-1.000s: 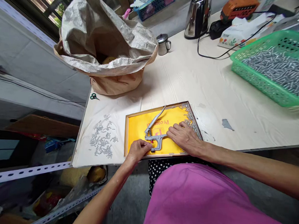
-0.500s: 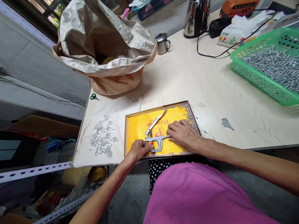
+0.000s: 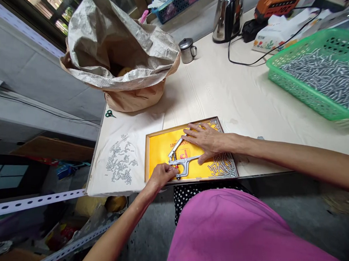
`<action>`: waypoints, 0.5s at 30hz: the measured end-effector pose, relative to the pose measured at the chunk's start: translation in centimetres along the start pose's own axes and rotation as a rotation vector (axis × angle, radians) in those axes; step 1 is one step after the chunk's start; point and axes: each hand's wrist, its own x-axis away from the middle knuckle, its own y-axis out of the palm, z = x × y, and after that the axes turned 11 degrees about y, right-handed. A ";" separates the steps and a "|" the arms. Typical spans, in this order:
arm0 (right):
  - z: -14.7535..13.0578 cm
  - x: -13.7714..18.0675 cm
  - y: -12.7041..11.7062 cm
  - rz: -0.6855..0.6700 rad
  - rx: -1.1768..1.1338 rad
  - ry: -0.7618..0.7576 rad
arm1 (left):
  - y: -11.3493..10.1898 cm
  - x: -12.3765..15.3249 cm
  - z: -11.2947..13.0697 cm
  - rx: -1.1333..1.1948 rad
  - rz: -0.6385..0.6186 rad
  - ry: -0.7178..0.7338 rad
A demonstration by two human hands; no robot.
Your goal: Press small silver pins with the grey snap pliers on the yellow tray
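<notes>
Silver snap-fastener pliers (image 3: 183,162) with a spring lie in a shallow tray (image 3: 147,154) with a yellow bottom, their two handles spread apart. My left hand (image 3: 161,175) is at the jaw end, thumb and finger pinched beside a small red part. What sits in that pinch is hidden. My right hand (image 3: 207,142) lies with fingers spread across the handle ends. Its fingertips reach the upper handle, and its thumb is at the end of the lower one. Small metal pins (image 3: 223,166) are gathered along the tray's right side.
Loose metal pins (image 3: 120,162) lie scattered left of the tray, with small scissors (image 3: 110,114) farther back. A large woven sack (image 3: 135,95) stands behind. A lidded metal cup (image 3: 187,50), a kettle (image 3: 228,18) and a green basket (image 3: 307,102) full of metal pieces stand on the table.
My right hand has moved up and away from me and spread its fingers across both handles; before, its curled fingers were at the lower handle. My left hand stays at the jaws.
</notes>
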 end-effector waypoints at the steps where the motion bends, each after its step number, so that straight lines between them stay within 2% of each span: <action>1: 0.1 -0.2 0.0 -0.012 -0.003 -0.006 | 0.0 0.0 -0.1 0.004 0.005 0.002; 13: -1.0 0.5 -1.0 -0.014 0.019 0.017 | 0.5 0.6 -0.3 0.038 0.056 -0.044; 15: -1.2 0.7 -1.0 -0.020 0.007 0.030 | 0.7 1.1 -0.2 -0.045 0.136 -0.003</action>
